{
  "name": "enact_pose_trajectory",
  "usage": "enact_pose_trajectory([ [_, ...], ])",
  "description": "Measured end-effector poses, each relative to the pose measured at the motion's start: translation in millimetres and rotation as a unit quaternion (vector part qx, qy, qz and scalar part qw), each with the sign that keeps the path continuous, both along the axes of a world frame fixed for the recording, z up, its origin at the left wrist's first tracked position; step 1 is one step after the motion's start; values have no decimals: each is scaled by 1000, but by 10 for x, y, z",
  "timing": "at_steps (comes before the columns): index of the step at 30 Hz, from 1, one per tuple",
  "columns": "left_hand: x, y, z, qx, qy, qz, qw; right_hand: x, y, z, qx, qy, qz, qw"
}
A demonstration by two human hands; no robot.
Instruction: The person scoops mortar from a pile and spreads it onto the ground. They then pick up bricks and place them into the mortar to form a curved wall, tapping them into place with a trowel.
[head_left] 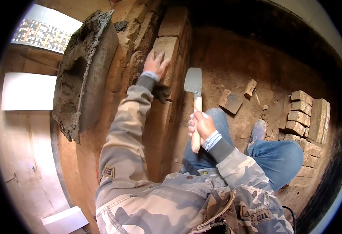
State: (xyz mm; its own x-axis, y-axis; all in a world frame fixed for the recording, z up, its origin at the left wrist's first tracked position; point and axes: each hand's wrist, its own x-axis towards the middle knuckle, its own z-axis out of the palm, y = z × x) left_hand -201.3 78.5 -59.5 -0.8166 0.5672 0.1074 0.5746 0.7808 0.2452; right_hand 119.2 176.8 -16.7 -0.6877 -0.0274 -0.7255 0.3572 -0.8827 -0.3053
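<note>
Camouflage jacket (pixel 151 208) folds fill the lower part of the frame, its two sleeves reaching up from there. Just above, at lower right, are blue trousers (pixel 278 158) with the knees bent, and a dusty shoe (pixel 259 130) stands on the earthen floor (pixel 213 50).

Near the middle of the frame the right hand (pixel 202 126) is closed around the pale wooden handle of a trowel (pixel 194 82). Its long axis runs almost straight up and down the picture, the flat grey blade pointing to the upper edge and the handle's butt to the lower edge. The blade is held clear of the brickwork, to the right of it.

Upper centre, the left hand (pixel 157 63) lies palm down with fingers spread on a brick (pixel 167 43). That brick's long axis runs from top to bottom of the picture, its upper end leaning slightly right; another brick (pixel 173 22) continues the row beyond it.

At upper left sits a large, mortar-crusted grey block-like object (pixel 97 66) with a hollowed side. Right of centre, a broken brick piece (pixel 230 102) and a smaller fragment (pixel 250 88) lie on the floor; at the right, stacked bricks (pixel 299 117) stand in a pile.
</note>
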Motion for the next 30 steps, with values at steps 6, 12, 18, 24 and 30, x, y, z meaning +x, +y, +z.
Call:
enact_pose_trajectory([
  [6, 198, -53, 8, -6, 77, -61, 995, 55, -711, 82, -16, -59, 4, 998],
  [12, 171, -83, -21, -6, 76, -63, 995, -236, -667, 145, -7, -39, 3, 999],
  [18, 196, -47, -24, -3, 90, -66, 994, -976, -213, 5, 4, 51, -44, 998],
  [24, 209, -91, -41, 4, 63, -45, 997, -1673, 425, -45, -4, 106, -30, 994],
  [30, 297, 56, 26, -9, 49, -50, 998, -1467, 527, -269, -3, 168, -38, 985],
])
